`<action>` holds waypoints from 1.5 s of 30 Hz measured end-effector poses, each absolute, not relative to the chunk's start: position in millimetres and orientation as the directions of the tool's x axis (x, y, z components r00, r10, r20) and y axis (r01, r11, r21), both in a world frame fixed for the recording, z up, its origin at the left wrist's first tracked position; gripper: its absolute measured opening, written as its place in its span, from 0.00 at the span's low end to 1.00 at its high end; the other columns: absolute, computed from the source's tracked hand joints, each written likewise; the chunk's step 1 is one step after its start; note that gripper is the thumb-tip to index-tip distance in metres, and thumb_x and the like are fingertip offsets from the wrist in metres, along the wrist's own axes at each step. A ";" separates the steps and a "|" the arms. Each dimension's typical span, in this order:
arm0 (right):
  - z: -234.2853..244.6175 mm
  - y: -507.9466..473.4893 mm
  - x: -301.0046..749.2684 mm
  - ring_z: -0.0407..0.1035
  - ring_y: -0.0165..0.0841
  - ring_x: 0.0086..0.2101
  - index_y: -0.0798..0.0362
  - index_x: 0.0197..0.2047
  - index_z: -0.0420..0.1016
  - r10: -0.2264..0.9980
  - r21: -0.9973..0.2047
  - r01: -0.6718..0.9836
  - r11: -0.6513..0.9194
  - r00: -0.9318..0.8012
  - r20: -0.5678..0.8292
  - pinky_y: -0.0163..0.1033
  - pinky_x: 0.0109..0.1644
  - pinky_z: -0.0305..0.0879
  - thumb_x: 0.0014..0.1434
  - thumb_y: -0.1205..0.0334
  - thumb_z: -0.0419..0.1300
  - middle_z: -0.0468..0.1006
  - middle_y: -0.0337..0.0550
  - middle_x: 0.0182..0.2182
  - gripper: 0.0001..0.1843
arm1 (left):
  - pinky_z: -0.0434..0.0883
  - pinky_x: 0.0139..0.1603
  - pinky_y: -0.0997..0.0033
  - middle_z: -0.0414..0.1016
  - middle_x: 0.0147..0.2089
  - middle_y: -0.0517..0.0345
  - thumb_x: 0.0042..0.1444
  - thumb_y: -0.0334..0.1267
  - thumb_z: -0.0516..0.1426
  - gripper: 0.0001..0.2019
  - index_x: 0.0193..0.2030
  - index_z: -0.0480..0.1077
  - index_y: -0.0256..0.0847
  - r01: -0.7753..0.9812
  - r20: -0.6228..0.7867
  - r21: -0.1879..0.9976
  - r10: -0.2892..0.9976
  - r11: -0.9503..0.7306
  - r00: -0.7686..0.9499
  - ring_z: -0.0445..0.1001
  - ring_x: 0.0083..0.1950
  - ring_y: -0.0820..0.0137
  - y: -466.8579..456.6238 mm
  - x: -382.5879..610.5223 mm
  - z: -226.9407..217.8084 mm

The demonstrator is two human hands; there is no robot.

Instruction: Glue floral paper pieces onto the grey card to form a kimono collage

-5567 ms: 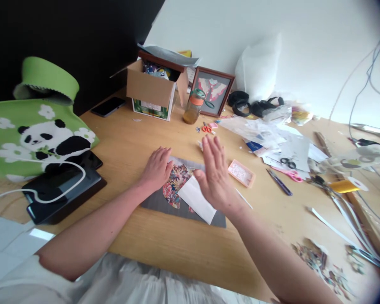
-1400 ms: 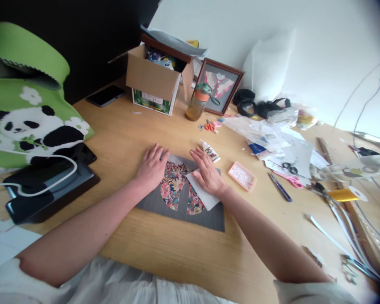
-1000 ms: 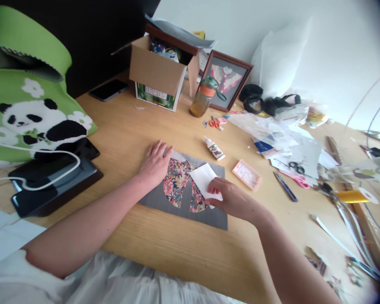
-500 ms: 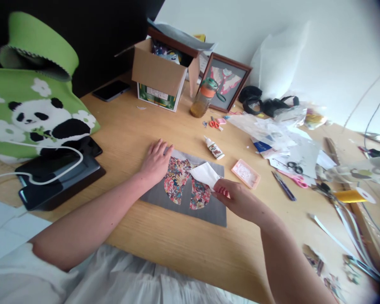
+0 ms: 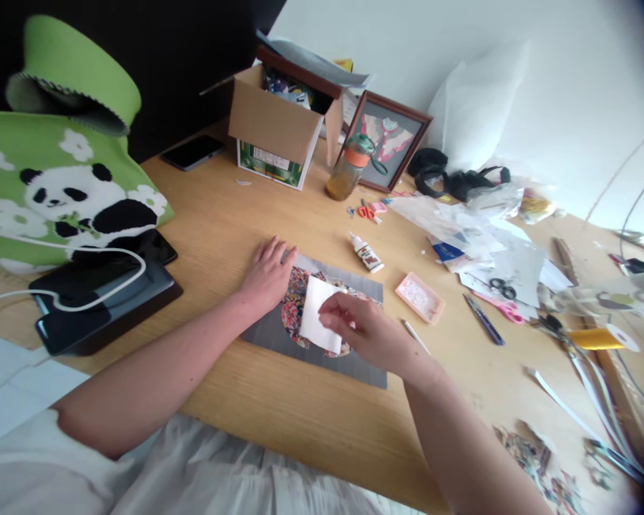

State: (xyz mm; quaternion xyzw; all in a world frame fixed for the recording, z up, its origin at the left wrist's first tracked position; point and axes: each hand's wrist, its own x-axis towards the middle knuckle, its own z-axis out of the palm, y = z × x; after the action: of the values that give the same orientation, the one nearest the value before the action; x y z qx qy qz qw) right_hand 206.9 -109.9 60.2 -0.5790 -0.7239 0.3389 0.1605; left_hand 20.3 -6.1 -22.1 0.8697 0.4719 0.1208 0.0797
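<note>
A grey sheet (image 5: 365,372) lies on the wooden table with floral fabric pieces (image 5: 294,315) arranged on it. My left hand (image 5: 268,275) rests flat on the sheet's upper left corner, fingers stretched out, beside the fabric. Over the middle of the floral pieces is a folded white paper or tissue (image 5: 315,307); which of the two I cannot tell. My right hand (image 5: 362,332) pinches its right side with curled fingers, covering part of the fabric. A white glue bottle (image 5: 366,254) lies just beyond the sheet.
A pink tray of small white bits (image 5: 420,297) and a thin white stick (image 5: 416,335) lie right of the sheet. Farther right are a dark cutter (image 5: 484,320), scissors (image 5: 501,288) and ribbon. A drink bottle (image 5: 348,168), cardboard box (image 5: 273,129) and picture frame (image 5: 391,143) stand behind.
My right hand has moved left with the white piece, which now lies over the middle of the floral fabric. The thin white stick has come into view. My left hand stays on the sheet.
</note>
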 end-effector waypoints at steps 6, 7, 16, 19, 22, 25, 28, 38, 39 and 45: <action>61.4 -91.4 183.0 0.50 0.43 0.68 0.53 0.72 0.50 0.910 -0.476 0.790 0.387 -0.242 0.337 0.55 0.68 0.54 0.72 0.43 0.38 0.58 0.55 0.67 0.33 | 0.51 0.75 0.55 0.61 0.69 0.41 0.59 0.22 0.46 0.28 0.68 0.59 0.28 0.782 0.160 0.373 0.865 -0.499 0.475 0.51 0.74 0.56 4.0 20.0 -28.9; 52.7 -87.6 177.6 0.43 0.44 0.70 0.52 0.74 0.44 0.893 -0.414 0.806 0.423 -0.292 0.343 0.57 0.70 0.48 0.72 0.41 0.37 0.53 0.54 0.69 0.35 | 0.51 0.75 0.57 0.62 0.69 0.42 0.59 0.22 0.45 0.28 0.67 0.59 0.28 0.784 0.175 0.397 0.878 -0.477 0.445 0.52 0.74 0.58 6.5 19.6 -30.5; -17.6 -71.4 159.2 0.35 0.45 0.71 0.57 0.74 0.46 0.894 -0.241 0.862 0.447 -0.439 0.090 0.59 0.73 0.36 0.71 0.40 0.37 0.48 0.51 0.72 0.38 | 0.57 0.73 0.57 0.66 0.65 0.46 0.55 0.19 0.45 0.30 0.65 0.62 0.33 0.742 0.306 0.548 0.918 -0.386 0.252 0.56 0.72 0.62 19.0 14.1 -35.8; 2.1 -68.1 163.8 0.34 0.43 0.71 0.54 0.75 0.40 0.899 -0.294 0.850 0.437 -0.422 0.118 0.59 0.72 0.39 0.72 0.42 0.35 0.46 0.49 0.73 0.37 | 0.61 0.70 0.55 0.69 0.63 0.45 0.55 0.20 0.45 0.28 0.63 0.63 0.35 0.664 0.362 0.647 0.917 -0.375 0.166 0.62 0.68 0.61 25.7 10.8 -39.7; 6.6 -64.4 162.2 0.31 0.41 0.72 0.55 0.75 0.40 0.894 -0.254 0.859 0.445 -0.408 0.186 0.59 0.73 0.35 0.72 0.42 0.35 0.44 0.49 0.73 0.37 | 0.65 0.66 0.53 0.72 0.58 0.47 0.57 0.24 0.48 0.23 0.59 0.65 0.39 0.510 0.450 0.753 0.891 -0.416 0.063 0.68 0.62 0.61 32.6 6.2 -44.8; -8.2 -62.1 156.7 0.33 0.43 0.71 0.57 0.74 0.46 0.893 -0.197 0.872 0.449 -0.429 0.134 0.58 0.73 0.34 0.72 0.42 0.38 0.48 0.50 0.72 0.37 | 0.64 0.65 0.53 0.71 0.58 0.45 0.62 0.31 0.50 0.18 0.59 0.64 0.39 0.408 0.484 0.803 0.875 -0.435 -0.019 0.69 0.61 0.60 35.4 3.6 -47.4; -13.0 -60.7 156.4 0.36 0.43 0.71 0.55 0.74 0.47 0.902 -0.212 0.877 0.430 -0.424 0.075 0.58 0.73 0.36 0.72 0.44 0.38 0.49 0.49 0.72 0.35 | 0.63 0.65 0.53 0.71 0.57 0.44 0.64 0.36 0.51 0.18 0.60 0.62 0.39 0.375 0.503 0.807 0.864 -0.456 -0.033 0.68 0.61 0.59 34.1 3.8 -47.5; -10.0 -80.8 179.2 0.32 0.44 0.72 0.56 0.75 0.38 0.894 -0.250 0.860 0.444 -0.408 0.185 0.61 0.72 0.34 0.71 0.41 0.34 0.51 0.54 0.71 0.38 | 0.61 0.66 0.54 0.69 0.58 0.46 0.67 0.44 0.51 0.18 0.61 0.62 0.43 0.278 0.491 0.839 0.871 -0.467 -0.020 0.67 0.62 0.60 33.9 4.9 -54.1; -15.1 -81.5 179.3 0.33 0.45 0.71 0.58 0.75 0.39 0.898 -0.261 0.860 0.438 -0.405 0.175 0.61 0.72 0.34 0.71 0.41 0.34 0.52 0.55 0.70 0.38 | 0.61 0.66 0.54 0.69 0.58 0.47 0.67 0.43 0.52 0.18 0.61 0.62 0.43 0.277 0.486 0.842 0.874 -0.462 -0.020 0.67 0.62 0.60 34.0 5.2 -54.5; 9.2 -89.4 187.4 0.44 0.51 0.68 0.57 0.57 0.68 0.873 -0.319 0.820 0.476 -0.398 0.281 0.63 0.68 0.48 0.69 0.42 0.49 0.63 0.60 0.63 0.28 | 0.62 0.66 0.52 0.70 0.57 0.47 0.66 0.40 0.52 0.18 0.61 0.62 0.43 0.278 0.490 0.838 0.872 -0.470 0.000 0.68 0.61 0.60 34.0 6.0 -55.0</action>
State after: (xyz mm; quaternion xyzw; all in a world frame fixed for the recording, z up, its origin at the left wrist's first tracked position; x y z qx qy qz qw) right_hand 187.4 -89.4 9.2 -0.5077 -0.8336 0.0644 0.2079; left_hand 6.0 34.0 -55.0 0.6544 0.4392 0.5541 0.2682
